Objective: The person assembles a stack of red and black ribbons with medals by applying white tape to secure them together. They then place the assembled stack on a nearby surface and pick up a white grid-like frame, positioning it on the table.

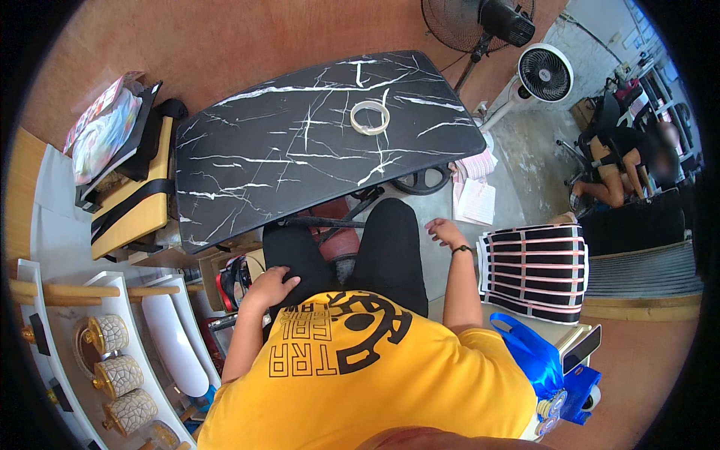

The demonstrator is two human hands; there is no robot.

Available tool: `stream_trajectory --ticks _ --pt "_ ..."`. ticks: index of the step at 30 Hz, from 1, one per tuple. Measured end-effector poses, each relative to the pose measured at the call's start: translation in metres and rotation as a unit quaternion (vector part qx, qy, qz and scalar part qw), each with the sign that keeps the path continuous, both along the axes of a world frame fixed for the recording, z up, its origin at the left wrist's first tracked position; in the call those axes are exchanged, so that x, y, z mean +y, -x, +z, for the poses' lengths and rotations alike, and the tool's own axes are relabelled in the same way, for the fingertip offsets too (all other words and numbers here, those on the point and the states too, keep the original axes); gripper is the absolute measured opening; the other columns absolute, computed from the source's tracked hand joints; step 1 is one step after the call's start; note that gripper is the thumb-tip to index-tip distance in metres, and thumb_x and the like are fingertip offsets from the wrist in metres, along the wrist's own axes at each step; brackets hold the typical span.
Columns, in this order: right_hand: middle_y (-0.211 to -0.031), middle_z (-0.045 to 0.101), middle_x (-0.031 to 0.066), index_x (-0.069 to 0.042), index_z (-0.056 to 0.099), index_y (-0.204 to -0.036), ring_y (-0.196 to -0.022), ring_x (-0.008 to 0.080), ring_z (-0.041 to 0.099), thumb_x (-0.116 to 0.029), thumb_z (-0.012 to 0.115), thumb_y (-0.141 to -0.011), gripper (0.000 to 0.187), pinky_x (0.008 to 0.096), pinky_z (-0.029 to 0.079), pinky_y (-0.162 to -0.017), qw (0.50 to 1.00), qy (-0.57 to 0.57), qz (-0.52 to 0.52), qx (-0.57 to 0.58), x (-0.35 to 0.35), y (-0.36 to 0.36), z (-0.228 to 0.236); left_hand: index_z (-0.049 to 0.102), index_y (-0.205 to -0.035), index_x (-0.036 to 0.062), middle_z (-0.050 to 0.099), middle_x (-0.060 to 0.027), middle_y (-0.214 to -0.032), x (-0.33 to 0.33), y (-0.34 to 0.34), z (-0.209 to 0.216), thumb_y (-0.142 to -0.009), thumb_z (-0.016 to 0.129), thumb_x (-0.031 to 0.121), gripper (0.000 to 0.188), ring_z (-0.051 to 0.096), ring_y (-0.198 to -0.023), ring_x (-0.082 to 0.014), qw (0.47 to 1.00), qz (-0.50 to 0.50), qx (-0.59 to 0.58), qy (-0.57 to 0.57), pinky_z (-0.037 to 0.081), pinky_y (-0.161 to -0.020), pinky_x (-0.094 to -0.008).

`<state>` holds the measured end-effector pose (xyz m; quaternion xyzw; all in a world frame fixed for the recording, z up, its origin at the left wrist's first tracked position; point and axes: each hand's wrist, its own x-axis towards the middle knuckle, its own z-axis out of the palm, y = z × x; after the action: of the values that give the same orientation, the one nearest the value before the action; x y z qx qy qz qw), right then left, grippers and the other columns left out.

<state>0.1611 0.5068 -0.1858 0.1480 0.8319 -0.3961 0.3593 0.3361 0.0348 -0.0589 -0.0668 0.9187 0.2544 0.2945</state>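
Note:
My left hand [274, 287] lies flat on my left thigh, its fingers stretched out and holding nothing. Off to the right of my right knee, my right hand [447, 233] hangs in the air with its fingers loosely apart and a dark bracelet on the wrist. In front of me stands a table [255, 150] with a black, white-veined marble-look top. A roll of pale tape [371, 131] lies on it toward the far right, out of reach of both hands. Nearest my right forearm is a black panel crossed by white and pink strips [534, 271].
A black fan [510, 22] and a white fan [545, 73] stand beyond the table. Papers [476, 201] lie right of it. A blue bag [529, 352] sits at my right. Shelves with patterned cups [120, 375] are at left. Another person [619, 161] bends down at far right.

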Motion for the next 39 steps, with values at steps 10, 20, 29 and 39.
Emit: stream_trajectory --ticks 10,20,29,39 --pt "-0.088 0.064 -0.0041 -0.01 0.07 -0.107 -0.076 0.0072 0.058 -0.016 0.061 -0.095 0.017 0.0228 0.044 -0.065 0.929 0.21 -0.058 0.3 -0.059 0.018 0.146 0.06 -0.129 0.0028 0.062 -0.0216 -0.125 0.017 0.031 0.061 -0.098 0.058 0.035 0.045 0.058 -0.118 -0.0368 0.979 -0.044 0.087 -0.178 0.046 -0.1 -0.0405" --pt "-0.097 0.065 0.0175 -0.012 0.069 -0.113 -0.093 0.0376 0.063 -0.006 0.059 -0.086 0.029 0.0464 0.051 -0.082 0.83 -0.029 0.095 0.549 -0.167 0.114 0.162 0.059 -0.131 0.0043 0.063 -0.0199 -0.12 0.007 0.024 0.057 -0.098 0.06 0.031 0.043 0.061 -0.111 -0.0343 0.972 -0.011 0.084 -0.218 0.049 -0.095 -0.0392" --pt "-0.09 0.063 0.0156 -0.009 0.071 -0.099 -0.089 0.0373 0.062 -0.004 0.065 -0.083 0.018 0.0456 0.05 -0.08 0.795 0.038 0.21 0.568 -0.225 0.073 0.185 0.057 -0.133 0.0058 0.055 -0.0172 -0.137 -0.002 0.008 0.066 -0.096 0.061 0.013 0.039 0.061 -0.113 -0.0301 0.905 0.14 0.31 -0.255 0.048 -0.097 -0.0381" --pt "-0.102 0.065 0.0117 -0.008 0.069 -0.111 -0.082 0.0274 0.063 0.003 0.067 -0.083 0.03 0.035 0.051 -0.073 0.81 0.276 0.378 0.352 -0.262 -0.035 0.208 0.069 -0.099 0.0033 0.066 -0.0119 -0.104 -0.024 0.023 0.098 -0.089 0.063 0.007 0.012 0.062 -0.099 -0.033 0.928 0.003 0.274 -0.253 0.049 -0.088 -0.0416"
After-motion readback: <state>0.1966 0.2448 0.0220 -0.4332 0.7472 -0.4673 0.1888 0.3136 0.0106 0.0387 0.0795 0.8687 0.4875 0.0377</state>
